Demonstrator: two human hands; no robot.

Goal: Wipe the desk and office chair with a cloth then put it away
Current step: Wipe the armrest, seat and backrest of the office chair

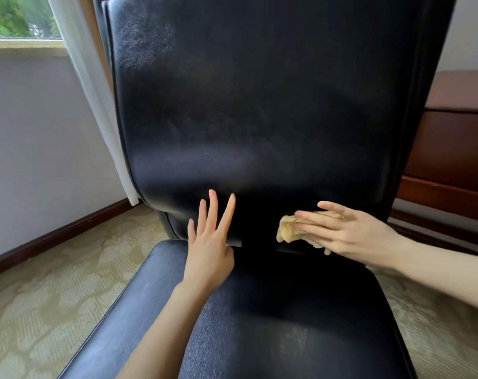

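A black leather office chair [259, 110] fills the view, its tall backrest upright and its seat below. My right hand [344, 233] presses a crumpled yellow cloth [288, 228] flat against the bottom of the backrest, fingers straight and pointing left. My left hand [210, 242] is spread with straight fingers, its fingertips touching the lower backrest to the left of the cloth. Dusty marks show on the backrest and on the seat.
A dark wooden desk [451, 149] stands behind the chair at the right. A white curtain [95, 105] and a window [19, 17] are at the upper left. Patterned carpet [54, 283] lies around the chair, with a wooden skirting board along the wall.
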